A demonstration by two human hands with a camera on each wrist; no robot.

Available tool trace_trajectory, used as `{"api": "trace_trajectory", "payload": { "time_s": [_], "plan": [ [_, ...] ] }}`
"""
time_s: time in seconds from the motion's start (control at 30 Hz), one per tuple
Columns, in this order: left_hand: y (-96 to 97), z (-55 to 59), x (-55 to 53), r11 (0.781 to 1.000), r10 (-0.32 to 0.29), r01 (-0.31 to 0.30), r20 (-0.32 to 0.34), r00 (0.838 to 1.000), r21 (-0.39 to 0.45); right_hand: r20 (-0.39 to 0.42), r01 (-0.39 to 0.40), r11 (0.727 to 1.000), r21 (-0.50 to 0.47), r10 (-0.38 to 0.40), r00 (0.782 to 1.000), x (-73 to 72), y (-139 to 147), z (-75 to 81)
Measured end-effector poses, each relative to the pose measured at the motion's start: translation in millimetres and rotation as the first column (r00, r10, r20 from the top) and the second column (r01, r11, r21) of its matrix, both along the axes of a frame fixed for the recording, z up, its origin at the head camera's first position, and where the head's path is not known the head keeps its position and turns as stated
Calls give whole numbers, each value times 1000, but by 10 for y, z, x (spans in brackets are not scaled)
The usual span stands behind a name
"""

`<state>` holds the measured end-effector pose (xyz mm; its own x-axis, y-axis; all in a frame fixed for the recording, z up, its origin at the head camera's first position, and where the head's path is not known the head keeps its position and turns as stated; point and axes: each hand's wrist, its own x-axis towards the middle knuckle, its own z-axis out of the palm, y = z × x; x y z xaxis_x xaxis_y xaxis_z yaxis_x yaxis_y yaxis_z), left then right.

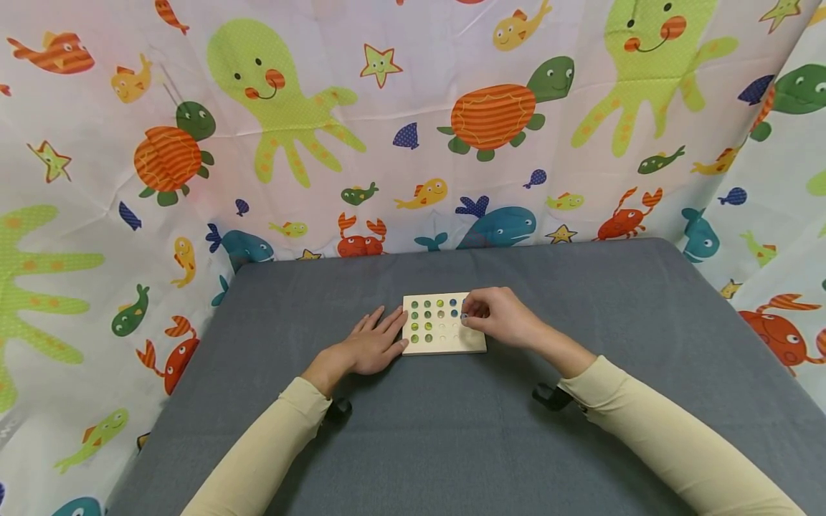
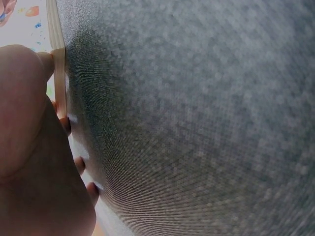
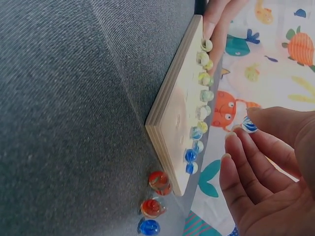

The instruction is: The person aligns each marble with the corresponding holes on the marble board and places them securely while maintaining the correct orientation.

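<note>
A pale wooden board (image 1: pixel 471 345) with rows of round hollows lies on the table. Green and yellow marbles (image 1: pixel 428 326) sit in its left columns, blue ones (image 1: pixel 454 303) further right. My left hand (image 1: pixel 373 345) rests with spread, fairly straight fingers, its fingertips and thumb at the board's left edge. Over the right part of the board, my right hand (image 1: pixel 500 315) pinches a blue-and-white glass marble (image 3: pixel 250 124) between thumb and index finger. In the right wrist view, that marble is raised above the board, the other fingers bent beneath it.
Beside the board's end lie two orange-red marbles (image 3: pixel 160 183) and a blue marble (image 3: pixel 148 227), hidden behind my right hand in the head view. A grey cloth (image 1: pixel 413 444) covers the table. A curtain with sea animals (image 1: pixel 413 165) hangs behind it.
</note>
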<state>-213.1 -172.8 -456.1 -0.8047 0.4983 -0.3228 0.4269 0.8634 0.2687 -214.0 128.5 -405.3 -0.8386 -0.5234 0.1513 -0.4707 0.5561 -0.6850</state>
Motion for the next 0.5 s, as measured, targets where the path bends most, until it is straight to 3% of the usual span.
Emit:
{"api": "trace_trajectory", "payload": {
  "time_s": [0.5],
  "plan": [
    [6, -12, -15, 1000, 14, -14, 15, 1000, -3, -11, -26, 999, 19, 26, 1000, -68, -183, -75]
  ]
}}
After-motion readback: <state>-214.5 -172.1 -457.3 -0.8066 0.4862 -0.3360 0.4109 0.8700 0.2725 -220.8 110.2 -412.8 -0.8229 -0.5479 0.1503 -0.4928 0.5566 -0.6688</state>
